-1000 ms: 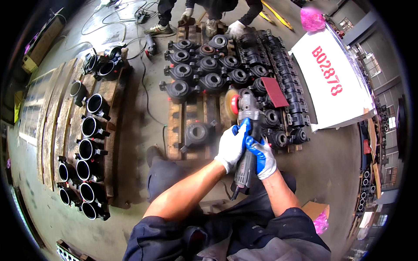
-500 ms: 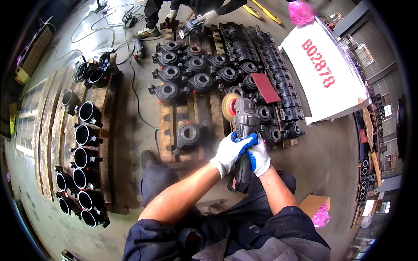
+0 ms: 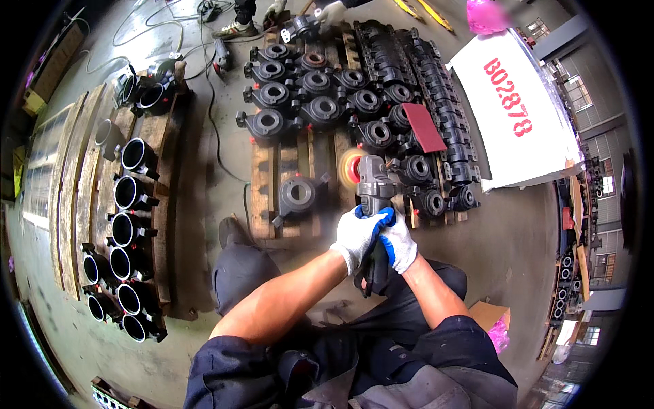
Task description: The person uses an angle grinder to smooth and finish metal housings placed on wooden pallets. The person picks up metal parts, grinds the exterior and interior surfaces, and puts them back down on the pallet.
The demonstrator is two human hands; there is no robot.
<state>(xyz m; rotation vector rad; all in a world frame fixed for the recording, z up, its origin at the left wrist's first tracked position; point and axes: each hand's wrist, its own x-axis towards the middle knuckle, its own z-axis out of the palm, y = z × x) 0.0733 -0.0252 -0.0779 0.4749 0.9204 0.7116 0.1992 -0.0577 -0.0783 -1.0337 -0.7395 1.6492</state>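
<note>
Both my hands, in white gloves with blue palms, are wrapped round an angle grinder. My left hand and my right hand meet on its body, just behind the grey head. Its disc, red in the middle with a yellowish rim, looks smeared as if spinning. Left of the disc, a black round metal casting with a hole in its centre lies alone on the wooden pallet. The disc stands apart from that casting. Right of the grinder head sits another black casting.
Several rows of black castings fill the pallet's far part, with a dark red sheet on top. A white-covered box stands right. On the left pallet are black cylinders. A co-worker's gloved hand is beyond; a cable crosses the floor.
The grinder has shifted slightly left and up in the picture, closer to the lone casting. My hands keep their grip. The pallets' place in view has shifted a little.
</note>
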